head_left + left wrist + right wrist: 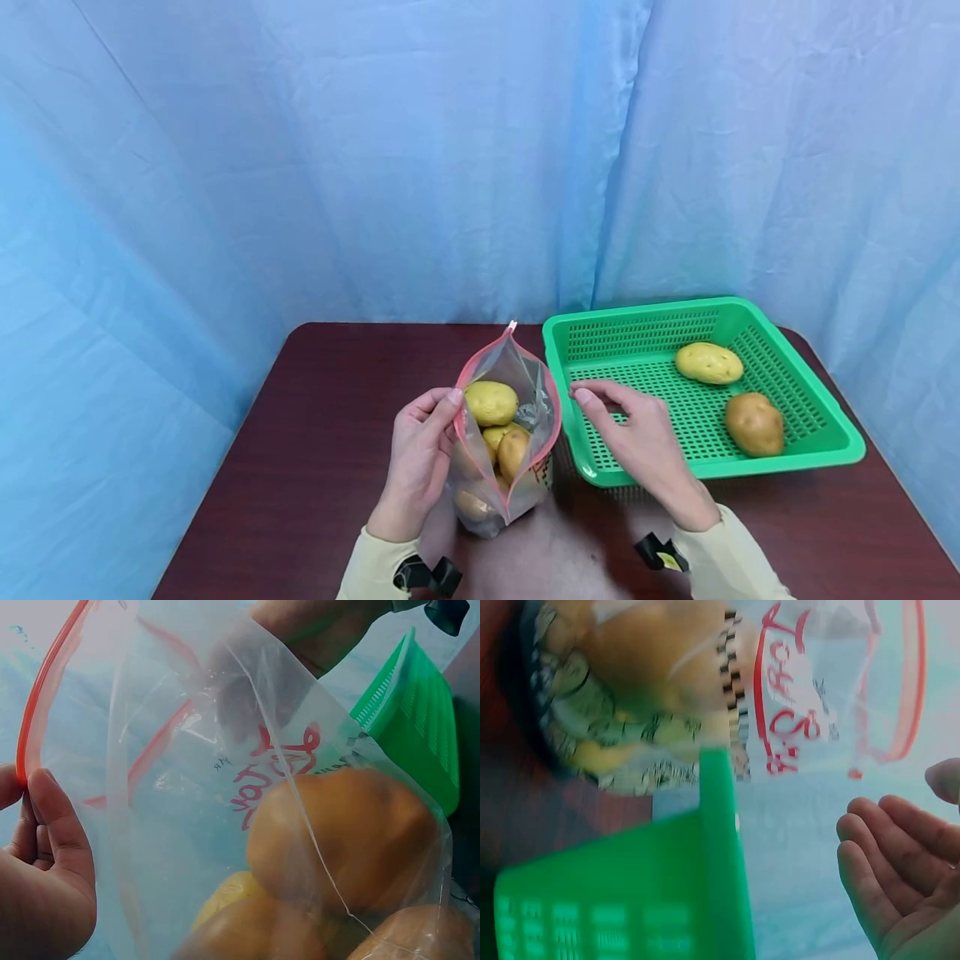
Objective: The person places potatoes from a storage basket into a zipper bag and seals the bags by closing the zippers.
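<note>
A clear zip bag (536, 492) with a red zip edge stands on the table, its mouth spread wide. Several potatoes fill its lower part, with a yellow potato (491, 403) on top and a brown potato (513, 454) below it. At the bag's left rim, my left hand (418, 462) pinches the red edge (37, 712) between thumb and finger. To the right of the bag, my right hand (637, 433) hovers over the near left side of the green basket. Its fingers (885, 840) are loosely bent and hold nothing; the thumb stands apart from them.
The green perforated basket (637, 313) sits on the right of the dark red table (330, 400), close beside the bag. Inside it lie a yellow potato (708, 363) and a brown potato (753, 425). Blue curtains (420, 167) hang behind and at the sides.
</note>
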Action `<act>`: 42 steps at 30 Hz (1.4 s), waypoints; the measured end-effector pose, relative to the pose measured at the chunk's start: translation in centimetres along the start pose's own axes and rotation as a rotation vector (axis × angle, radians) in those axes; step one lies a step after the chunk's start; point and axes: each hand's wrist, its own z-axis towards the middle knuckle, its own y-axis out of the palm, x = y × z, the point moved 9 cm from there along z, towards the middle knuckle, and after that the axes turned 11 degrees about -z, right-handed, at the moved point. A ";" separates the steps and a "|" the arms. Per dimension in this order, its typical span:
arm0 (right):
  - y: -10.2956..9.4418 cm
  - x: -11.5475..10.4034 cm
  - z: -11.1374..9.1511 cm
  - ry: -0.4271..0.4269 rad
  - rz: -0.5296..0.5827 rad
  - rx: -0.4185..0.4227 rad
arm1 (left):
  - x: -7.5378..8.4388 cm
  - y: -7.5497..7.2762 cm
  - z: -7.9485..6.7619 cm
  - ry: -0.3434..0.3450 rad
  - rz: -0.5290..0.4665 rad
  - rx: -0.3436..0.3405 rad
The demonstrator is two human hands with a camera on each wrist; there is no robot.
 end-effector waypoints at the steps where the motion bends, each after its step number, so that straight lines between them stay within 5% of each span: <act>1: -0.3 0.2 -0.1 -0.005 -0.009 0.001 | 0.0 0.0 0.0 -0.001 -0.002 -0.004; 16: -5.4 2.7 0.3 -0.129 -0.106 0.058 | -0.2 0.0 0.1 -0.003 -0.007 -0.007; 24: -7.3 4.1 1.3 -0.124 -0.200 0.037 | -0.3 -0.1 0.2 -0.007 -0.015 0.004; 42: -8.8 7.6 4.2 -0.137 -0.271 -0.081 | -0.2 -0.2 0.2 -0.003 -0.001 0.022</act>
